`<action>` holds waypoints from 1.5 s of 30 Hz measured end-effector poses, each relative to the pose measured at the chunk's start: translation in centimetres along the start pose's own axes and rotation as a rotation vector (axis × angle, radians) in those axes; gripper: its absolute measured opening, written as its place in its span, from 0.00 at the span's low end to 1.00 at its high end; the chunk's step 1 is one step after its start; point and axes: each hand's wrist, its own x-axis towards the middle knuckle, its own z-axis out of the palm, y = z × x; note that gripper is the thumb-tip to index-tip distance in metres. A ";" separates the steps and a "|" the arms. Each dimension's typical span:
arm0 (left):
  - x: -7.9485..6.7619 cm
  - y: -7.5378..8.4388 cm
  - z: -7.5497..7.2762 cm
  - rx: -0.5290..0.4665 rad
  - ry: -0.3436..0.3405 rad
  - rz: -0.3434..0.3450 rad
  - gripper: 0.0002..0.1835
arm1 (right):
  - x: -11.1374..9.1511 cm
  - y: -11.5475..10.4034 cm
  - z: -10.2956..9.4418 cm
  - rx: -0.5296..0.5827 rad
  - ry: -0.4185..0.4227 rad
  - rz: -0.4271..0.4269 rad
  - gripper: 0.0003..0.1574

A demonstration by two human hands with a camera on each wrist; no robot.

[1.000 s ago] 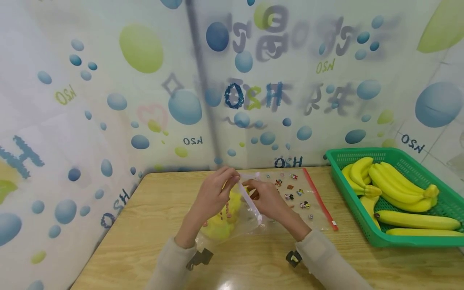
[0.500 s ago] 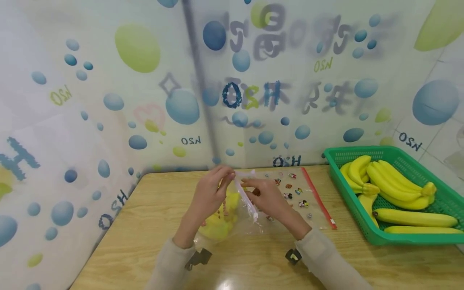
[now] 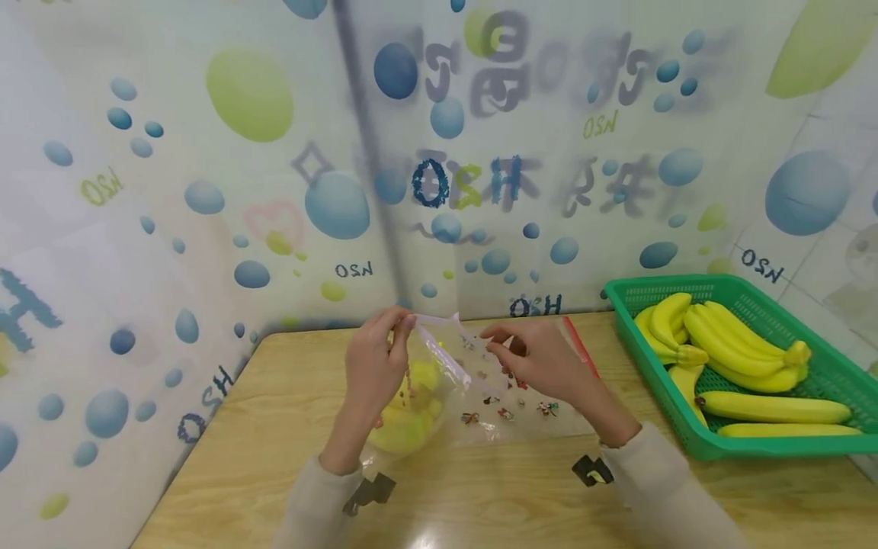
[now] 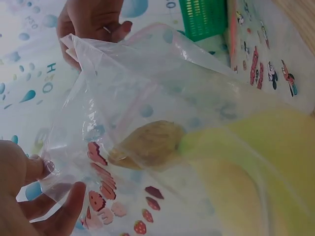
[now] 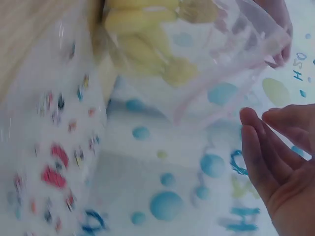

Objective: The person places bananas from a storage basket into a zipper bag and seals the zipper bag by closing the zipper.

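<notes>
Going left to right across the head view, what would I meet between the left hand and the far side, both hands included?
Left hand → pale bag strip → right hand → green basket.

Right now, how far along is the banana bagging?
Done: bananas sit inside the clear bag. In hand: the left hand pinches the bag's edge; the right hand holds nothing. Remaining, probably: closing the bag's open mouth; other bananas lie in the green basket.
</notes>
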 end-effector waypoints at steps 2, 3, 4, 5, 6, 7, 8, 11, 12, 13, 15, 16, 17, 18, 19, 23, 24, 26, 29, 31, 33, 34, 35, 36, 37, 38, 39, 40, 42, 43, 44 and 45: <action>0.0 -0.1 -0.1 0.017 0.028 -0.009 0.13 | -0.2 0.2 -1.8 -0.086 -0.031 -0.053 0.10; 0.1 -0.1 -0.2 0.021 0.035 -0.005 0.13 | -0.3 0.3 -2.9 -0.132 -0.048 -0.073 0.10; 0.1 -0.2 -0.2 0.021 0.038 0.001 0.13 | -0.4 0.4 -4.0 -0.173 -0.070 -0.083 0.10; 0.1 -0.3 -0.2 0.021 0.037 0.006 0.13 | -0.6 0.6 -5.2 -0.199 -0.100 -0.075 0.09; 0.1 -0.3 -0.2 0.019 0.034 0.013 0.13 | -0.8 0.9 -6.3 -0.238 -0.127 -0.065 0.09; 0.2 -0.4 -0.3 0.014 0.028 0.018 0.13 | -0.9 1.2 -7.4 -0.280 -0.151 -0.050 0.08; 0.2 -0.4 -0.3 0.009 0.023 0.023 0.13 | -1.2 1.6 -8.5 -0.324 -0.178 -0.026 0.08; 0.2 -0.4 -0.3 -0.002 0.008 0.024 0.13 | -2.0 3.2 -11.3 -0.422 -0.266 0.053 0.06; 0.3 -0.5 -0.3 -0.007 0.003 0.024 0.13 | -2.3 3.9 -12.1 -0.427 -0.300 0.077 0.06; 0.3 -0.5 -0.3 -0.012 -0.002 0.022 0.13 | -2.6 4.6 -12.9 -0.411 -0.343 0.103 0.06; 0.3 -0.5 -0.4 -0.022 -0.011 0.021 0.12 | -3.3 6.2 -14.4 -0.307 -0.433 0.171 0.06; 0.2 -0.5 -0.4 -0.026 -0.015 0.020 0.12 | -3.7 7.0 -15.0 -0.245 -0.474 0.203 0.07; 0.2 -0.5 -0.4 -0.028 -0.020 0.021 0.12 | -4.0 7.8 -15.6 -0.186 -0.513 0.235 0.08; 0.2 -0.5 -0.4 -0.031 -0.025 0.023 0.12 | -4.4 8.6 -16.1 -0.129 -0.552 0.269 0.09; 0.2 -0.5 -0.4 -0.033 -0.030 0.026 0.12 | -4.7 9.3 -16.6 -0.087 -0.592 0.305 0.10; 0.2 -0.5 -0.3 -0.038 -0.052 0.028 0.12 | -6.2 11.6 -17.7 -0.046 -0.713 0.440 0.10; 0.3 -0.5 -0.2 -0.041 -0.055 0.026 0.12 | -6.5 12.0 -17.7 -0.049 -0.736 0.466 0.09; 0.3 -0.5 -0.2 -0.043 -0.061 0.019 0.12 | -7.1 12.8 -17.3 -0.067 -0.773 0.493 0.07; 0.2 -0.6 -0.1 -0.046 -0.068 0.012 0.12 | -7.8 13.7 -16.6 -0.057 -0.831 0.512 0.08; 0.2 -0.6 0.0 -0.047 -0.066 0.017 0.12 | -8.0 14.0 -16.2 -0.040 -0.879 0.565 0.12; 0.1 -0.6 0.0 -0.045 -0.066 0.020 0.12 | -8.1 14.1 -16.0 -0.018 -0.929 0.620 0.17; 0.0 -0.6 0.0 -0.044 -0.066 0.020 0.12 | -8.1 14.0 -15.9 -0.019 -0.952 0.658 0.20; 0.0 -0.6 -0.1 -0.042 -0.065 0.019 0.12 | -8.1 13.9 -15.9 -0.032 -0.975 0.685 0.21; -0.1 -0.6 -0.1 -0.041 -0.065 0.017 0.12 | -8.0 13.7 -15.8 -0.048 -0.992 0.705 0.21; -0.1 -0.6 -0.1 -0.037 -0.069 0.013 0.12 | -7.9 13.5 -15.8 -0.067 -1.010 0.716 0.21; -0.1 -0.6 -0.1 -0.035 -0.070 0.013 0.12 | -7.8 13.4 -15.7 -0.084 -1.027 0.725 0.21; -0.2 -0.6 -0.1 -0.034 -0.070 0.012 0.12 | -7.7 13.2 -15.7 -0.107 -1.043 0.732 0.21; -0.2 -0.6 -0.1 -0.034 -0.070 0.013 0.12 | -7.5 13.1 -15.6 -0.129 -1.055 0.739 0.21; -0.2 -0.6 -0.1 -0.037 -0.068 0.016 0.12 | -7.2 13.0 -15.5 -0.152 -1.080 0.738 0.21; -0.2 -0.6 -0.1 -0.038 -0.067 0.018 0.12 | -7.0 13.0 -15.4 -0.164 -1.096 0.739 0.22; -0.2 -0.6 -0.2 -0.040 -0.067 0.018 0.12 | -6.9 13.1 -15.3 -0.181 -1.107 0.740 0.23; -0.3 -0.6 -0.2 -0.042 -0.066 0.019 0.12 | -6.9 13.2 -15.2 -0.202 -1.115 0.746 0.24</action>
